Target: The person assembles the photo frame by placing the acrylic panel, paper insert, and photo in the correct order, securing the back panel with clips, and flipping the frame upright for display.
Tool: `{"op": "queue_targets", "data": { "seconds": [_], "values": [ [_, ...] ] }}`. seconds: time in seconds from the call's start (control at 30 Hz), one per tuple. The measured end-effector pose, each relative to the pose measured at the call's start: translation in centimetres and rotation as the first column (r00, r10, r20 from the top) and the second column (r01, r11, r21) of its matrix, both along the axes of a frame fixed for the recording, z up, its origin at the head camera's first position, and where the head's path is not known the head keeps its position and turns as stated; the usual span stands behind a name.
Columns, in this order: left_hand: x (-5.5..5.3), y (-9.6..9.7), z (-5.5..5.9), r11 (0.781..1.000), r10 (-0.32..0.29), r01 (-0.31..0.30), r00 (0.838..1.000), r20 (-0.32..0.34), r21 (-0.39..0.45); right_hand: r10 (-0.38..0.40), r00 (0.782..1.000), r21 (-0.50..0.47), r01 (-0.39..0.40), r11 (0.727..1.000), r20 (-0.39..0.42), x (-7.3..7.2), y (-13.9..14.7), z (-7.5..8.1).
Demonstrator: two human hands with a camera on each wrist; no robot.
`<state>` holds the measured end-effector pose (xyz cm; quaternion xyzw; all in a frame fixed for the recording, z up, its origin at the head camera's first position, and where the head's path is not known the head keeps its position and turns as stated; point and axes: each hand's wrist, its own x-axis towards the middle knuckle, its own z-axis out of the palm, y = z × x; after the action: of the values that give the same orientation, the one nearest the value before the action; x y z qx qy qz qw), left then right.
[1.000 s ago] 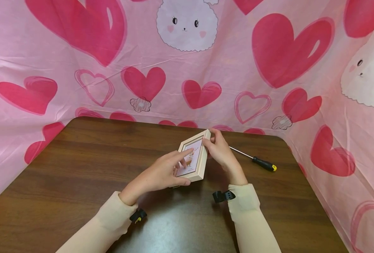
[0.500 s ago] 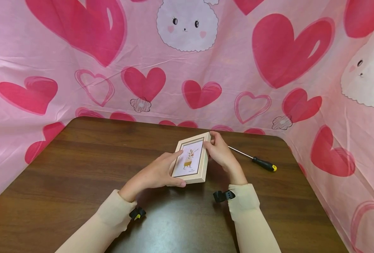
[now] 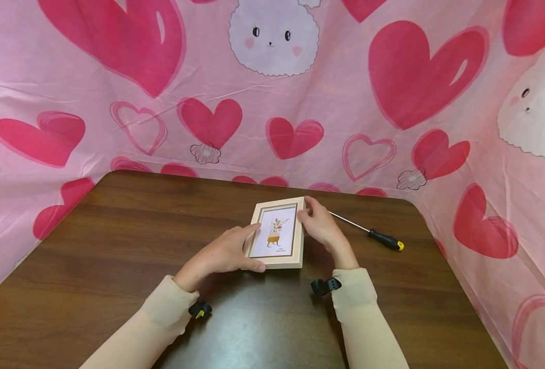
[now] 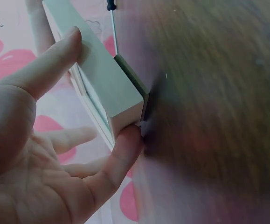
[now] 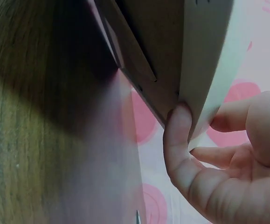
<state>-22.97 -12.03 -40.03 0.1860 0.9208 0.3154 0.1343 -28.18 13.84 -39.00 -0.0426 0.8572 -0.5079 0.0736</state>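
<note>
A pale wooden picture frame point(image 3: 281, 263) is held by both hands over the table, its front with a plant-pot picture point(image 3: 276, 230) facing up. My left hand point(image 3: 221, 251) grips the near left corner; in the left wrist view, the thumb point(image 4: 60, 56) presses one side of the frame and a finger point(image 4: 128, 142) supports the end. My right hand point(image 3: 323, 225) pinches the far right corner. From the right wrist camera, one finger lies against the frame's brown back point(image 5: 158, 28), where a flat stand leg point(image 5: 130, 39) shows.
A screwdriver point(image 3: 385, 240) with a black and yellow handle lies on the brown wooden table point(image 3: 115, 246), just right of the right hand. Pink heart-patterned cloth point(image 3: 170, 61) hangs behind the table and along its sides.
The frame has tipped from a steep slant toward a flatter pose, its face turning more upward. My left fingers have drawn back from the picture to the left edge; the right hand keeps its grip.
</note>
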Motion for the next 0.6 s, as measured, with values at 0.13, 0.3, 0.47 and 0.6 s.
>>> {"op": "queue_targets", "data": {
  "seconds": [0.13, 0.3, 0.47, 0.6],
  "values": [
    [-0.1, -0.1, -0.1, 1.000, 0.015, -0.015, 1.000, 0.001, -0.012, -0.004, 1.000, 0.017, 0.004, 1.000, -0.006, -0.1, 0.0, -0.3],
    [-0.1, -0.1, -0.2, 0.999, 0.032, -0.032, 0.999, -0.013, -0.016, -0.021, 1.000, 0.078, 0.022, 0.997, -0.018, -0.2, -0.1, -0.8],
    [-0.1, -0.1, -0.2, 0.999, 0.035, -0.036, 0.999, -0.030, -0.019, -0.014, 1.000, 0.128, 0.017, 0.992, -0.027, -0.3, -0.1, -1.1],
    [-0.1, -0.2, -0.3, 0.999, 0.040, -0.040, 0.999, -0.029, -0.019, 0.013, 0.999, 0.163, -0.008, 0.987, -0.031, -0.3, 0.0, -1.2]
  ]
}}
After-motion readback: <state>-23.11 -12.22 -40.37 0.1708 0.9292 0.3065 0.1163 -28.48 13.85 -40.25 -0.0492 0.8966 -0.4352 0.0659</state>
